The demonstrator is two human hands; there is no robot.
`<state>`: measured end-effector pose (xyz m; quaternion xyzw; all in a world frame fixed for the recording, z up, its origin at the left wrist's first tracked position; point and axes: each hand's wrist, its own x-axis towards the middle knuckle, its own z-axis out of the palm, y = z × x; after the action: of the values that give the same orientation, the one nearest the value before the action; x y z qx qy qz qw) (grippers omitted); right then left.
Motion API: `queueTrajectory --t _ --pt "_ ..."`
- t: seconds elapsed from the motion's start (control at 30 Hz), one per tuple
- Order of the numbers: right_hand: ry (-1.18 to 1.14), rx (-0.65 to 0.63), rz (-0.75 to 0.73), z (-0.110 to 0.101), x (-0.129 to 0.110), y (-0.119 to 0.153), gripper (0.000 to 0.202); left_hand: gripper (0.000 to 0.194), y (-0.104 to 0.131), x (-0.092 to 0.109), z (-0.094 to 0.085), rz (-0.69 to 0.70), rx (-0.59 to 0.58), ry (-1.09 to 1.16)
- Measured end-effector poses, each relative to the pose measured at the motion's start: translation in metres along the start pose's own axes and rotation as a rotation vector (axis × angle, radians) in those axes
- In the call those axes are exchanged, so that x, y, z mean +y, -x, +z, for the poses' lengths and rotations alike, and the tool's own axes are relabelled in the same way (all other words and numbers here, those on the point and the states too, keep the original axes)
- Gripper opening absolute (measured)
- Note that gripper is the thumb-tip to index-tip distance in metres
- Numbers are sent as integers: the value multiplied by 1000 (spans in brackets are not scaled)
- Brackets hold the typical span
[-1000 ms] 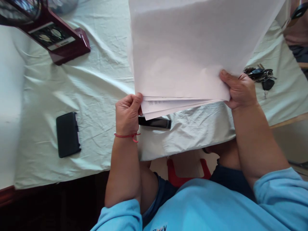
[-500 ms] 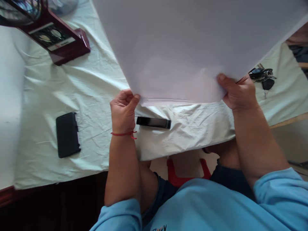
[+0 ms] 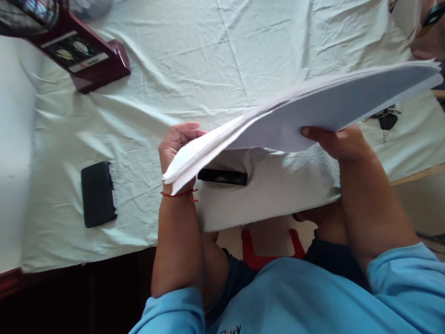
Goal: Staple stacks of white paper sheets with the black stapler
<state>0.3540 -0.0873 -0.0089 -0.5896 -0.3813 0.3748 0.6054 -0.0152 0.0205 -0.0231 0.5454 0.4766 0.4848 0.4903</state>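
Large white sheets of paper (image 3: 278, 116) are held in a loose, bowed stack above the cloth, tilted so that their layered edges show. My right hand (image 3: 342, 141) grips the lower right part, its thumb on the near face and its fingers hidden behind. My left hand (image 3: 182, 137) is at the lower left end, its bent fingers against the stack. A curled corner covers its palm and thumb. A red string bracelet (image 3: 179, 194) circles the left wrist. Just below the paper, a black glossy oblong object (image 3: 222, 176) lies on the cloth.
A pale cloth (image 3: 139, 106) with wrinkles covers the table. A black case-like object (image 3: 99, 195) lies at left. A dark red stand (image 3: 97, 65) with a round wire cage is at upper left. Keys (image 3: 387, 119) lie at right, partly behind the paper. A red seat edge (image 3: 253, 257) shows below.
The sheets have swung from facing me broadly to a tilted, bowed stack, uncovering the cloth behind. Their left corner has curled down over my left hand, whose fingers have loosened from a pinch.
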Motion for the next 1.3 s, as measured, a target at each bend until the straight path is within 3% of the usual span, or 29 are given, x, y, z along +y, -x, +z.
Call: queueTrajectory --t 0.13,0.27,0.37,0.47,0.63,0.83,1.0,1.2,1.3 --pt "84 23 25 4 -10 9 55 47 0 1 3 128 21 36" --pt "100 115 -54 1 0 3 58 65 -3 -3 7 217 132 31" --pt "114 15 -89 -3 6 -3 67 67 -3 -4 8 216 138 26" --pt "154 -58 -67 -1 1 1 52 64 -3 -5 7 248 150 25" --pt "120 65 -25 4 -7 9 45 64 0 -4 6 270 220 -3" --pt "176 -14 -44 -4 7 -6 65 66 -2 -7 9 225 119 10" --pt "173 3 -35 -8 14 -8 51 73 -3 -11 9 252 136 45" --pt "361 -63 -99 -11 8 -10 45 54 2 -6 2 225 90 -69" --pt "342 -120 -66 -11 1 -10 44 48 2 -1 1 222 53 -84"
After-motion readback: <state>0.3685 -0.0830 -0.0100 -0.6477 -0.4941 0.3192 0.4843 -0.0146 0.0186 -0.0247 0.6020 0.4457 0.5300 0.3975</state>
